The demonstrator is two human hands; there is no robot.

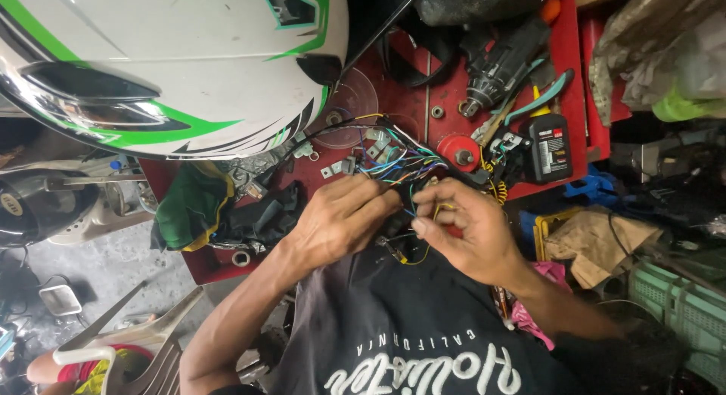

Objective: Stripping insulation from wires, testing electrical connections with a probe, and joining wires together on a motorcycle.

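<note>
Left hand: the left hand [340, 221] sits at the centre of the frame, its fingers [378, 202] curled down into the wire bundle [401, 168]; the wires they pinch are hidden beneath them.
Right hand: the right hand [465, 229], just right of centre, has thumb and forefinger nearly closed on a thin yellow wire [442, 207].
Wires: the bundle lies on the red counter [408, 100] between the hands and the white helmet [166, 62] at upper left.
Handling: likely light, limp and springy, with strands that tangle; best taken by the insulation near an end, not tugged at the connectors [374, 147].
Count: two hands, one helmet, one drill [499, 62], one black bottle [548, 145], one pair of pliers [533, 100]; strands too many to count.
</note>
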